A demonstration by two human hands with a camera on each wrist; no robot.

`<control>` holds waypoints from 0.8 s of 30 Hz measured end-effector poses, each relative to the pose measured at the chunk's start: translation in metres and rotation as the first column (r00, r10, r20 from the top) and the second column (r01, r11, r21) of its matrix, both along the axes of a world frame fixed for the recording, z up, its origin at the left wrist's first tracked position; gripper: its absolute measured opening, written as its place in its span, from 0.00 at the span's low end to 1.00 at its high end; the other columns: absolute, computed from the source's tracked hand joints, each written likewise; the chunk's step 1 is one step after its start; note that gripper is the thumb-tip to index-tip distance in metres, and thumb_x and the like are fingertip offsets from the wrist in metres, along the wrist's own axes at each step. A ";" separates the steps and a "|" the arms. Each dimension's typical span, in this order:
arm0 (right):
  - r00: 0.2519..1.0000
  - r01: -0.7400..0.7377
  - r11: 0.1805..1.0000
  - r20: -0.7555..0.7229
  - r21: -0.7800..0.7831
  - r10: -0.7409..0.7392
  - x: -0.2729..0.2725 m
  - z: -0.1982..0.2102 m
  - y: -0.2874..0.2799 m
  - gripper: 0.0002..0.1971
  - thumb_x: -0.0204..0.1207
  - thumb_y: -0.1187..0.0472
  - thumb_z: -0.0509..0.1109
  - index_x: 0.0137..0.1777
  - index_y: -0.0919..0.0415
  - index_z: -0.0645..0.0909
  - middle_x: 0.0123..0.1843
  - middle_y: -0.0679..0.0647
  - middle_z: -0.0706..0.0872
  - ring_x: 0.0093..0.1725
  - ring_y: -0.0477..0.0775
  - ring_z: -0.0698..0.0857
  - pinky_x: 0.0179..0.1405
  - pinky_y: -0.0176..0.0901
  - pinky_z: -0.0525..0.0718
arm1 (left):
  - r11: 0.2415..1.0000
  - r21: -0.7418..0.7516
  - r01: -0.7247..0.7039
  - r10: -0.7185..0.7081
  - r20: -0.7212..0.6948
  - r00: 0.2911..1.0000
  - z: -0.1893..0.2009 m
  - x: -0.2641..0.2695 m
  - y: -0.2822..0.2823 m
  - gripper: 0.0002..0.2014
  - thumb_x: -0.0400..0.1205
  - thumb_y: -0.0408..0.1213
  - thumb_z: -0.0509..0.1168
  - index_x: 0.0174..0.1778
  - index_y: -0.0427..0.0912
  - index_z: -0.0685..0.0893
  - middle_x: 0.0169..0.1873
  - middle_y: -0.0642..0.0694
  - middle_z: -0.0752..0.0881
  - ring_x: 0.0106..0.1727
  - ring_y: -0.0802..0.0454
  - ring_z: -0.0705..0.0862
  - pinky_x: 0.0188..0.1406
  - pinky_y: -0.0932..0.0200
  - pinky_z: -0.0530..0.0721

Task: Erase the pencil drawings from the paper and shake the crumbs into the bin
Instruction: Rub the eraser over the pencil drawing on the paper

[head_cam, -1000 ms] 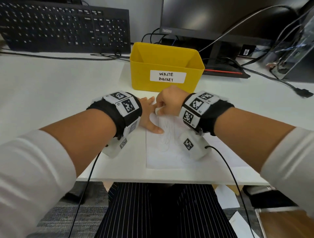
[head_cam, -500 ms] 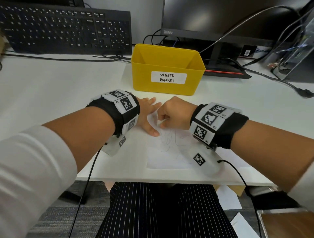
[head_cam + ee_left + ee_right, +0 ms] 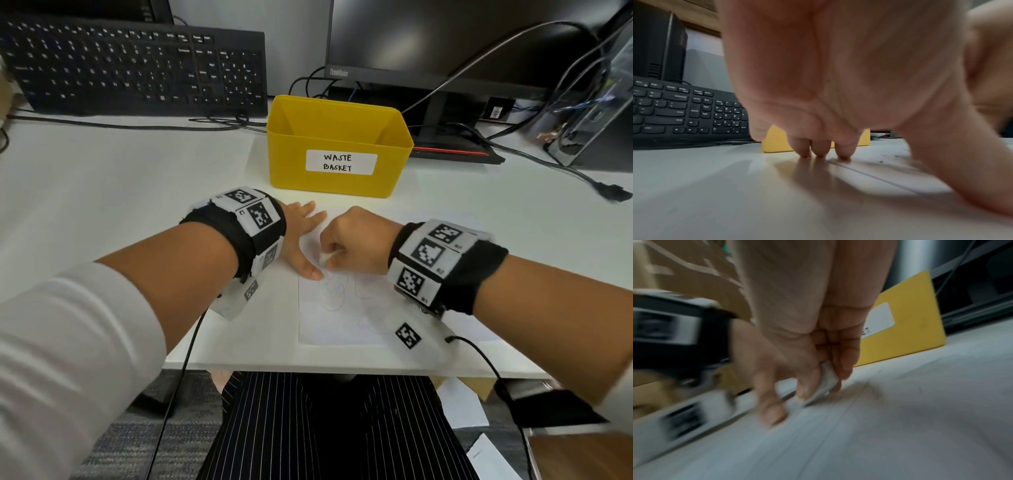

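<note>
A white sheet of paper with faint pencil lines lies at the desk's near edge. My left hand rests flat on its upper left corner, fingers straight, fingertips pressing down. My right hand pinches a small white eraser between thumb and fingers and holds it down on the paper's upper part. In the blurred right wrist view the eraser touches the sheet. Dark crumbs lie on the paper. The yellow bin labelled WASTE BASKET stands just behind the paper.
A black keyboard lies at the back left. A monitor stand and several cables fill the back right. The desk's front edge runs just below the paper, above my lap.
My right hand with the eraser has drawn back toward me and to the right across the paper's top. The left hand stays pressed on the corner.
</note>
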State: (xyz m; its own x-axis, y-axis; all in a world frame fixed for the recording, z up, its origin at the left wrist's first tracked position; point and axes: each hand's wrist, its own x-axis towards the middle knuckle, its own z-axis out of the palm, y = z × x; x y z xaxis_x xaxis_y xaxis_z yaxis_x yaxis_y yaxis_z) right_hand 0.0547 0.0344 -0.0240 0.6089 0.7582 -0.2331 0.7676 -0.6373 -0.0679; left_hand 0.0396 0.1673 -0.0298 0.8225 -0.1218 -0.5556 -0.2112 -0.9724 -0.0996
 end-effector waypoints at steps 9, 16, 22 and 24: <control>0.993 0.106 0.994 0.050 0.029 -0.108 0.028 0.003 0.014 0.14 0.76 0.58 0.67 0.51 0.69 0.86 0.46 0.58 0.89 0.49 0.60 0.84 0.47 0.45 0.82 | 0.999 -0.031 0.017 -0.017 -0.016 1.000 0.008 -0.004 -0.005 0.48 0.78 0.59 0.64 0.83 0.50 0.37 0.83 0.43 0.37 0.84 0.45 0.40 0.79 0.41 0.45; 0.999 -0.014 1.000 -0.042 -0.027 0.013 0.006 0.005 0.001 0.09 0.77 0.57 0.67 0.48 0.61 0.86 0.34 0.48 0.79 0.42 0.50 0.77 0.28 0.26 0.65 | 1.000 0.009 0.015 -0.015 -0.007 1.000 0.001 0.000 0.000 0.51 0.75 0.64 0.63 0.83 0.50 0.37 0.82 0.43 0.35 0.84 0.45 0.40 0.79 0.40 0.47; 0.986 0.156 0.988 0.056 -0.004 -0.155 0.038 0.011 0.013 0.14 0.75 0.60 0.68 0.55 0.69 0.85 0.55 0.62 0.88 0.57 0.61 0.84 0.51 0.46 0.82 | 1.000 -0.003 0.009 -0.009 -0.010 1.000 0.000 0.002 0.003 0.53 0.75 0.64 0.63 0.82 0.49 0.34 0.82 0.44 0.35 0.84 0.46 0.41 0.78 0.39 0.48; 0.988 0.143 0.989 0.062 -0.025 -0.141 0.037 0.011 0.013 0.15 0.74 0.62 0.68 0.55 0.72 0.84 0.55 0.66 0.87 0.54 0.62 0.84 0.49 0.49 0.81 | 1.000 -0.007 0.013 -0.013 -0.013 1.000 0.002 0.000 0.001 0.52 0.75 0.64 0.63 0.82 0.49 0.33 0.82 0.43 0.35 0.84 0.46 0.41 0.78 0.39 0.47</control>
